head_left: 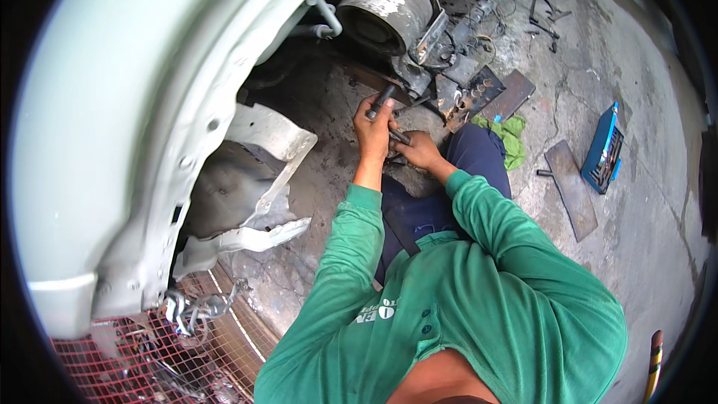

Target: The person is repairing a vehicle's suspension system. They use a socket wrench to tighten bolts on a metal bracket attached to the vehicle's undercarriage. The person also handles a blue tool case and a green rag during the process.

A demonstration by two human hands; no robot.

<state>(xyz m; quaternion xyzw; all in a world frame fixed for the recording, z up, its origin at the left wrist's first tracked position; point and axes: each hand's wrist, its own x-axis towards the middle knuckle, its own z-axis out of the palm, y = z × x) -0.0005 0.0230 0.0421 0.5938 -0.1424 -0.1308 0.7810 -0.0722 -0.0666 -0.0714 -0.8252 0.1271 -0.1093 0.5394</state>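
My left hand (373, 132) is closed around a dark, thick cylindrical tool (384, 97) whose end sticks up past the thumb. Close beside it, my right hand (421, 150) grips a dark metal rod (399, 136) that points toward the left hand. Whether the rod and the cylinder are joined, I cannot tell. Both hands are in front of my knees, low beside a vehicle's underside. Just beyond them are a rusty metal bracket with holes (479, 96) and a worn whitish metal cylinder (385, 9) under the body.
The pale vehicle body (82, 142) fills the left, with a bent metal panel (258, 239) below it. On the concrete at right lie a green cloth (511, 138), a flat metal plate (572, 191) and a blue toolbox (604, 148). A red mesh rack (149, 359) holds metal parts.
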